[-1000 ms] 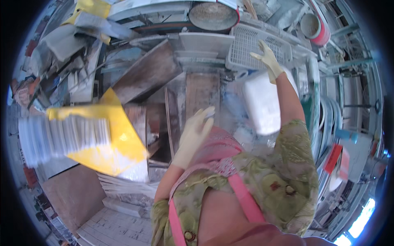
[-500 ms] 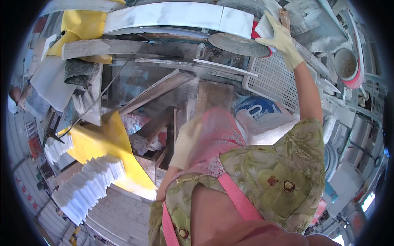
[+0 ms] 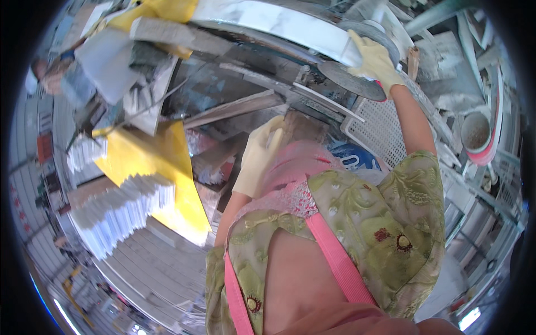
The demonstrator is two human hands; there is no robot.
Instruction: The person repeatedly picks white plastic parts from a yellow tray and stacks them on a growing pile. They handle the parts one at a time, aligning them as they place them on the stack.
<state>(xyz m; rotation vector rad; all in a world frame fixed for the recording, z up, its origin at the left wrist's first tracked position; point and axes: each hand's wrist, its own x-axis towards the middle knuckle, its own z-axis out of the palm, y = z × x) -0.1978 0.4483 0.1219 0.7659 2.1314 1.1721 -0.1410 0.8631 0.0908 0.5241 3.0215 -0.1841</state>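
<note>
My right hand [image 3: 375, 62], in a cream rubber glove, reaches to the end of a long white marbled strip [image 3: 268, 21]. Its fingers and thumb are spread around that end, touching it or very close. Just below lies a flat grey oval disc [image 3: 350, 81], and another grey round thing [image 3: 385, 40] sits behind the fingers. My left hand [image 3: 259, 153], gloved alike, hovers before my pink apron [image 3: 296, 162] with fingers partly apart and nothing visible in them. A brown wooden board [image 3: 301, 127] is beside its fingertips.
A white perforated plastic crate [image 3: 377, 129] stands below the disc. Stacked white strips [image 3: 125, 209] rest near a yellow sheet [image 3: 159, 167] at left. A loose plank [image 3: 234, 109] slants across the middle. A bucket [image 3: 476, 132] hangs at right.
The view has turned, tilting the bench. My left hand has risen off the apron, away from my body. My right hand has come down onto the strip's end.
</note>
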